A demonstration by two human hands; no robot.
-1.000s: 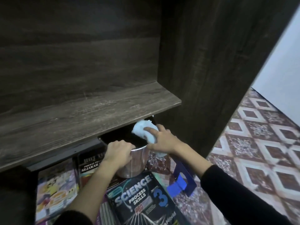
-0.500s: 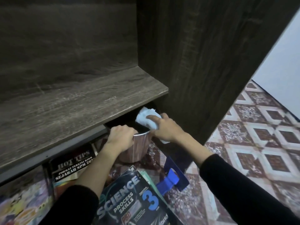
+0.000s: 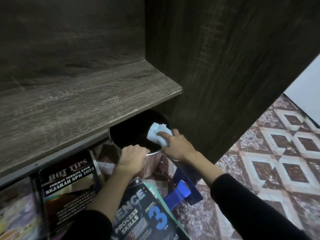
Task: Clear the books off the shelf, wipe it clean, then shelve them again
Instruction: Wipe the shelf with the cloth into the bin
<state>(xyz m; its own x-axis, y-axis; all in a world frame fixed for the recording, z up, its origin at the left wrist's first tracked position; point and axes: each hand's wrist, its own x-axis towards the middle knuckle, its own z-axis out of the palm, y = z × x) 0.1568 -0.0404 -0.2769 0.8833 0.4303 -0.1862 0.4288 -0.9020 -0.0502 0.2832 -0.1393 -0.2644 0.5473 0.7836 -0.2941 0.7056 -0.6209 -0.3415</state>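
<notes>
— Grips, please?
— I see the right grip [image 3: 174, 144] clenched round a white cloth [image 3: 156, 134] over the right rim of a metal bin [image 3: 150, 166], centre frame. The left grip [image 3: 132, 155] clasps the bin's near rim.
— Books?
— The books [image 3: 69, 179] lie on the floor [image 3: 277, 153] at lower left, below the shelf [image 3: 78, 104].

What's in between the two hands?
The shiny rim and dark opening of the metal bin, seen in the head view. The left hand grips that rim; the right hand holds a white cloth at the opening.
</notes>
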